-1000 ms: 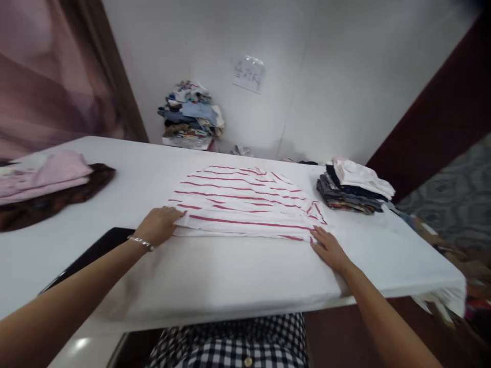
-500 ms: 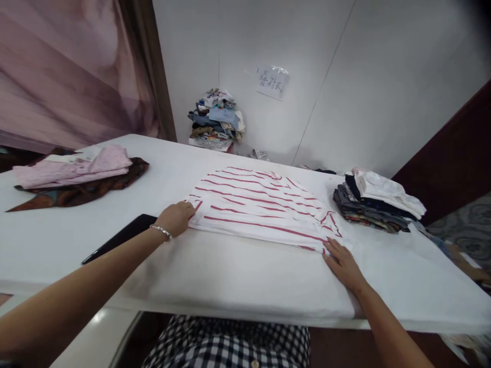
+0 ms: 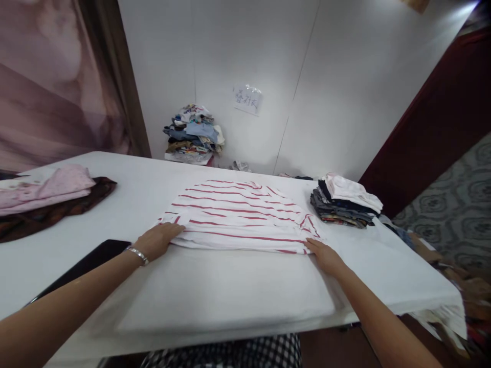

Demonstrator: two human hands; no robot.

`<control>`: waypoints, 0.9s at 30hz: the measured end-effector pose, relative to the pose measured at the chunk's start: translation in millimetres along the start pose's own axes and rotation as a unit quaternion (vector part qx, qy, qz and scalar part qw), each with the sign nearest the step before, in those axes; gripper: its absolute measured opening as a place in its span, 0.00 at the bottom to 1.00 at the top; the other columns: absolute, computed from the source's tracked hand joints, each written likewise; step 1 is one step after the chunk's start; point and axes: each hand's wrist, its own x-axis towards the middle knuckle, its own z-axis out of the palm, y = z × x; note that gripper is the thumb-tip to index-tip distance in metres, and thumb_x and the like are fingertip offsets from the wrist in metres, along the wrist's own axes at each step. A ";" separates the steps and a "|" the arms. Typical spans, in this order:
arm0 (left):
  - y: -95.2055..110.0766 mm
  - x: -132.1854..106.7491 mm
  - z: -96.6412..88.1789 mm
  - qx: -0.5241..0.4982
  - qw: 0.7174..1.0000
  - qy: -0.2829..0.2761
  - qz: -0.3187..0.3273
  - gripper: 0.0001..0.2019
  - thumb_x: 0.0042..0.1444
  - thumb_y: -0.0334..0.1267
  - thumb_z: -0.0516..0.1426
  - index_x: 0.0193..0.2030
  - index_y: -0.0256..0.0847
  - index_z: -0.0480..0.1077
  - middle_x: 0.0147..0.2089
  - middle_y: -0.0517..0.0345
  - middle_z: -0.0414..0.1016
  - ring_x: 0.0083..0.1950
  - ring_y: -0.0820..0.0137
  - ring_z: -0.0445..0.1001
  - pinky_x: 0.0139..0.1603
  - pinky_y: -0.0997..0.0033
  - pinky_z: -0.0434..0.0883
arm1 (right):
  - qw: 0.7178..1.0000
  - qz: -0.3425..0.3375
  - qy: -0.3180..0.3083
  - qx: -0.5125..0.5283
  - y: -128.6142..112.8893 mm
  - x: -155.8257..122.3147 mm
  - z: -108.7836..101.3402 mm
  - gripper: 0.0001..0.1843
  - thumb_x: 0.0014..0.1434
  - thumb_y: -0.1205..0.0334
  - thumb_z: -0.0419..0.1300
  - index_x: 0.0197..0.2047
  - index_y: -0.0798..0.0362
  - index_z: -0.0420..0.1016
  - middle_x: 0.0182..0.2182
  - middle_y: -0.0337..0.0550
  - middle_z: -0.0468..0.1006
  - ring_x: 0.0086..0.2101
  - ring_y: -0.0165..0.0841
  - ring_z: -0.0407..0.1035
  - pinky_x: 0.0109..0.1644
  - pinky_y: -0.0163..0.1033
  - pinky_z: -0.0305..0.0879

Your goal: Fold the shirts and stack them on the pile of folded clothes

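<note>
A white shirt with red stripes (image 3: 233, 214) lies folded on the white-covered table (image 3: 230, 291), its long near edge running across in front of me. At the shirt's near left corner, my left hand (image 3: 159, 240), with a silver bracelet on the wrist, is closed on the fabric. My right hand (image 3: 326, 256) grips the near right corner, its fingertips bent over the cloth and partly hidden. Both hands rest low, close to the tabletop. A black flat object (image 3: 92, 263) lies beside my left forearm, partly covered by it.
Pink and brown garments (image 3: 57, 191) are piled at the left. A stack of folded clothes (image 3: 343, 199) stands at the right, and a taller clothes pile (image 3: 195, 134) is behind the table. A paper sign (image 3: 247, 99) hangs on the wall.
The view has turned right and tilted up. My right hand, earlier with fingers spread on the right corner, has closed on it. My left hand stays at the left corner.
</note>
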 end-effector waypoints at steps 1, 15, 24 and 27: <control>1.3 3.3 -1.1 0.009 1.000 0.004 -0.010 0.27 0.48 0.22 0.44 0.52 0.41 0.72 0.51 0.48 0.76 0.51 0.61 0.73 0.53 0.58 0.68 | 1.000 0.005 -0.003 -0.010 1.7 2.9 -0.8 0.31 0.54 0.75 0.48 0.59 0.50 0.70 0.59 0.46 0.68 0.57 0.38 0.65 0.61 0.47 0.61; 36.0 -50.6 -4.7 -0.024 0.999 0.011 0.021 0.21 0.55 0.29 0.43 0.42 0.47 0.76 0.43 0.55 0.79 0.45 0.62 0.74 0.51 0.55 0.67 | 0.997 0.007 0.075 0.036 21.7 -64.5 15.4 0.28 0.54 0.70 0.47 0.56 0.49 0.73 0.57 0.44 0.70 0.57 0.39 0.65 0.61 0.50 0.62; 32.8 -62.3 -9.4 -0.047 0.995 -0.059 -0.063 0.25 0.48 0.46 0.56 0.56 0.57 0.70 0.58 0.65 0.71 0.60 0.53 0.68 0.66 0.50 0.60 | 0.992 0.033 0.072 0.094 -18.4 -54.0 -23.0 0.27 0.57 0.69 0.48 0.58 0.50 0.70 0.63 0.44 0.62 0.64 0.40 0.51 0.66 0.53 0.51; 62.1 -39.7 -22.8 -0.079 0.994 -0.059 -0.053 0.29 0.56 0.58 0.49 0.61 0.52 0.64 0.65 0.58 0.63 0.65 0.56 0.61 0.67 0.48 0.55 | 0.985 -0.033 0.105 0.135 -65.9 -26.6 -38.5 0.24 0.64 0.59 0.47 0.63 0.46 0.64 0.65 0.42 0.57 0.65 0.39 0.48 0.67 0.53 0.49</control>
